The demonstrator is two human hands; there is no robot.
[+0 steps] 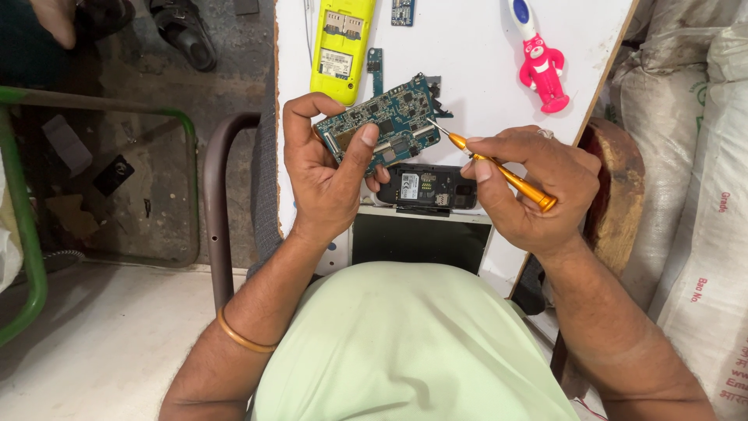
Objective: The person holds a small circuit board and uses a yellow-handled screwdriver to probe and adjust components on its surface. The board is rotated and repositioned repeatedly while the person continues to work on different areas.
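Both hands: busy — my left hand (pixel 327 168) clamps the circuit board (pixel 379 123) by its edges, thumb over the near rim.
Right hand (pixel 530 183): fingers pinched shut on the orange screwdriver (pixel 499 171), tip touching the board.
Board: held above the white table (pixel 467 54); probably light, stiff, fragile — best gripped by edges only.
Beneath: black phone shell (pixel 428 187).

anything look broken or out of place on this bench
The phone is in pieces: the left hand holds a bare blue circuit board, with the right hand touching an orange screwdriver to it. A yellow phone shell lies open and a black phone part sits at the table edge. Nothing spilled.
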